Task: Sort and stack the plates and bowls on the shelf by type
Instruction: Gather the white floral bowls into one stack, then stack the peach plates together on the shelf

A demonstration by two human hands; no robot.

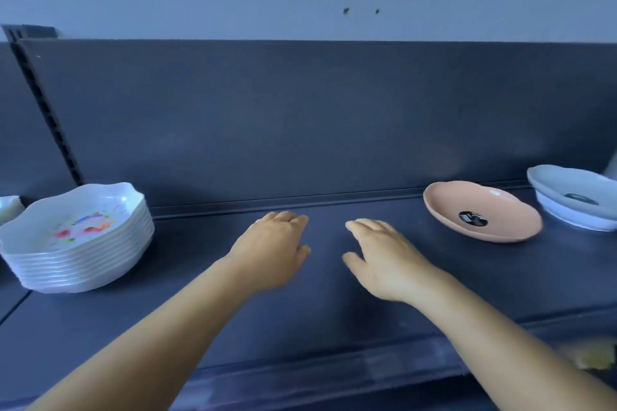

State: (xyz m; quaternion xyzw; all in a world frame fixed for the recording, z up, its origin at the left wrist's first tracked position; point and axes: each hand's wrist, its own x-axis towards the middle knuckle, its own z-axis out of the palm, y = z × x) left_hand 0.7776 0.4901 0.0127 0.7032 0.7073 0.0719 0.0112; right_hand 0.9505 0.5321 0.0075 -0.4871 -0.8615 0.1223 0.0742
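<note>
Both hands are out over the middle of the dark shelf (pixel 334 327), palms down and holding nothing. The left hand (pixel 272 252) has its fingers curled loosely under, thumb sticking out toward the other hand. The right hand (pixel 384 260) is spread a little wider, fingers reaching forward, thumb out to its left. A bare strip of shelf shows between them; whether either palm actually rests on the surface I cannot tell.

Over at nine o'clock from the hands stands a stack of white bowls (pixel 78 240) with wavy rims, nested neatly, the top one showing a colourful printed pattern inside. Just past it, at the far left edge, a sliver of another pale dish (pixel 10 208) peeks in.

Toward two o'clock from the right hand lies a single peach plate (pixel 480 210), oval, sitting on the shelf with a dark round sticker inside it. Just beyond that, at the right edge, sits a pale blue dish (pixel 574 197), also with a dark sticker, seemingly on top of another of the same kind. The peach plate and the blue dish are near each other but apart.
</note>
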